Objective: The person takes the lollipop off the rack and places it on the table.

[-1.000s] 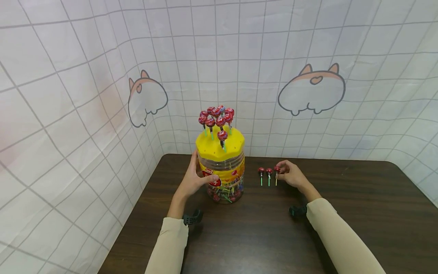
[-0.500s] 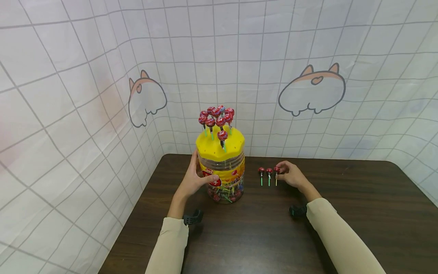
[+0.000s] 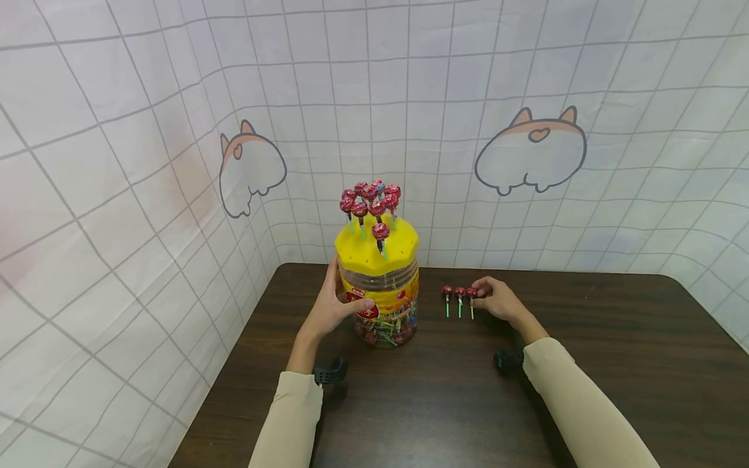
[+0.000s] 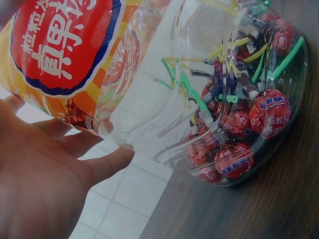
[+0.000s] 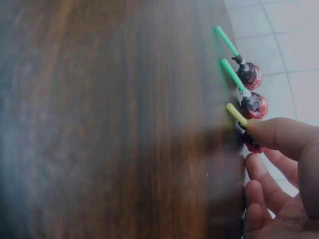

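Dark wood-grain desk [image 3: 421, 409] stands before white gridded backdrop [image 3: 421, 117]; left hand [image 3: 326, 311] grips candy jar [image 3: 387, 296] on desk's left half, right hand [image 3: 497, 300] pinches yellow-stick lollipop [image 5: 236, 114], rightmost of three lying right of jar.

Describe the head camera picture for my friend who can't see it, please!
A person's left hand holds a clear candy jar, with red lollipops standing up from its yellow lid. The right hand holds the rightmost lollipop in a row of three on a dark table.
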Tool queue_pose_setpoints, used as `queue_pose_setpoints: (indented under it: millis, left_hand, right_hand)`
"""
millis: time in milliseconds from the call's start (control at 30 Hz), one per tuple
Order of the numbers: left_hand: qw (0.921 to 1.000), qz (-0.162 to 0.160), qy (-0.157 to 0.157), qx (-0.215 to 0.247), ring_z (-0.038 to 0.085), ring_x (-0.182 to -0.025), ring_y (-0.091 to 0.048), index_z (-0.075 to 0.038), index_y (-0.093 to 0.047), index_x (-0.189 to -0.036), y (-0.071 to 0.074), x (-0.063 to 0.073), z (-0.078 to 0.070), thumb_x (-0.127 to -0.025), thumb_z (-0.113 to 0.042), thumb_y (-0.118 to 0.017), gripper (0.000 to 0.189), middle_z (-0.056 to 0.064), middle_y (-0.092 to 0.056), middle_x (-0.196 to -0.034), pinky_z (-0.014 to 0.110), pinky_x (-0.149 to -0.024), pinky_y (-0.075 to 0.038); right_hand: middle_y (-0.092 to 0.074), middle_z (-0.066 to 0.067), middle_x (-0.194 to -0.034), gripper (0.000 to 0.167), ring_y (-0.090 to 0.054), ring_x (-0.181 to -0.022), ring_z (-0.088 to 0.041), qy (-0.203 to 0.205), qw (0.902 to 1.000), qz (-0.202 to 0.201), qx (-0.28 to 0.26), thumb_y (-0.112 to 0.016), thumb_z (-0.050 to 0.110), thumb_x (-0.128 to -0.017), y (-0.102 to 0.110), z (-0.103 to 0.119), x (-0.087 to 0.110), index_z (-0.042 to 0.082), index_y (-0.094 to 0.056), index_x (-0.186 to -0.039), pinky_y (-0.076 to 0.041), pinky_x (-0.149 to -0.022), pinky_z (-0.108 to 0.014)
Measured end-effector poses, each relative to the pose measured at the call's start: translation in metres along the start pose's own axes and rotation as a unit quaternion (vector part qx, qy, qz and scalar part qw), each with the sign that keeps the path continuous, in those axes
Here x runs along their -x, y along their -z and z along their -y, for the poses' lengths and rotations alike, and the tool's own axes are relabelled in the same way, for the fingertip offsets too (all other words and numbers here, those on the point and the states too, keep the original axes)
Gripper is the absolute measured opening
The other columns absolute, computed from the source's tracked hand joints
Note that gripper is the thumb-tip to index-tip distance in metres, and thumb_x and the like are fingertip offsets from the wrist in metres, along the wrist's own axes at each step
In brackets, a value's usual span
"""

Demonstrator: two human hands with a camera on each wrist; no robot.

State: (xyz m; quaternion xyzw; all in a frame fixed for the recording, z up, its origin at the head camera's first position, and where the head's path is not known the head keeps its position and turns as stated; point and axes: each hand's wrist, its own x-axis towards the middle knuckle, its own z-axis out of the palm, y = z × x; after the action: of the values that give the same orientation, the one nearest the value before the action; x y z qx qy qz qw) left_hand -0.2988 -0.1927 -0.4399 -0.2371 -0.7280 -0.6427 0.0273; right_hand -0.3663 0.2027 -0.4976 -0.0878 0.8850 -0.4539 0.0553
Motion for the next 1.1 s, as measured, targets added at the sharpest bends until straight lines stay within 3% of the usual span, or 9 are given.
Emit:
queue_pose_setpoints:
  millis: [333, 633, 733, 867, 1000, 1100]
  left_hand:
    - [1.0, 0.001, -0.002, 0.008, 0.031, -0.134, -0.052, -0.042, -0.012, -0.16, 0.0, 0.001, 0.001, -0.088, -0.02, -0.082, 0.103, 0.007, -0.044, -0.152, 0.052, -0.105, -0.053]
    - [1.0, 0.002, -0.002, 0.007, 0.03, -0.136, -0.052, -0.044, -0.01, -0.161, 0.0, -0.001, 0.0, -0.088, -0.017, -0.081, 0.105, 0.005, -0.043, -0.154, 0.053, -0.108, -0.05]
    - [1.0, 0.001, 0.001, 0.005, 0.03, -0.135, -0.052, -0.045, -0.01, -0.16, 0.0, -0.001, -0.001, -0.088, -0.018, -0.081, 0.105, 0.005, -0.043, -0.154, 0.053, -0.107, -0.051]
    - [1.0, -0.004, 0.007, 0.001, 0.031, -0.134, -0.053, -0.047, -0.01, -0.16, 0.0, -0.002, -0.002, -0.088, -0.019, -0.081, 0.105, 0.004, -0.043, -0.153, 0.053, -0.107, -0.051]
    - [1.0, -0.005, 0.006, -0.002, 0.031, -0.135, -0.053, -0.047, -0.009, -0.16, 0.0, -0.002, -0.002, -0.088, -0.018, -0.081, 0.105, 0.004, -0.042, -0.154, 0.054, -0.107, -0.051]
    - [1.0, -0.004, 0.004, -0.001, 0.03, -0.134, -0.053, -0.046, -0.01, -0.16, 0.0, -0.001, -0.002, -0.088, -0.018, -0.081, 0.105, 0.003, -0.042, -0.154, 0.052, -0.107, -0.052]
  right_hand:
    - [-0.059, -0.02, -0.11, 0.038, -0.054, -0.094, -0.025, 0.007, 1.0, 0.001, 0.001, -0.072, 0.01, -0.094, -0.002, 0.003, 0.0, -0.002, -0.058, -0.128, -0.045, -0.072, -0.03]
    - [-0.054, -0.024, -0.129, 0.049, -0.053, -0.118, -0.037, 0.014, 0.9999, -0.008, -0.004, -0.068, 0.022, -0.099, 0.012, 0.014, 0.004, 0.0, -0.051, -0.14, -0.048, -0.087, -0.038]
    - [-0.057, -0.022, -0.129, 0.046, -0.056, -0.117, -0.034, 0.044, 0.9988, -0.018, -0.014, -0.066, 0.024, -0.101, 0.019, 0.038, 0.009, 0.003, -0.052, -0.14, -0.05, -0.089, -0.039]
    - [-0.063, -0.015, -0.119, 0.037, -0.061, -0.105, -0.028, 0.109, 0.993, -0.029, -0.035, -0.065, 0.023, -0.102, 0.026, 0.088, 0.017, 0.008, -0.058, -0.134, -0.055, -0.085, -0.037]
    - [-0.066, -0.01, -0.111, 0.029, -0.062, -0.095, -0.021, 0.187, 0.9807, -0.041, -0.039, -0.066, 0.021, -0.101, 0.028, 0.137, 0.029, 0.011, -0.063, -0.128, -0.055, -0.078, -0.028]
    - [-0.068, -0.009, -0.109, 0.027, -0.063, -0.095, -0.019, 0.236, 0.9696, -0.048, -0.045, -0.067, 0.018, -0.099, 0.024, 0.169, 0.039, 0.011, -0.065, -0.125, -0.054, -0.08, -0.023]
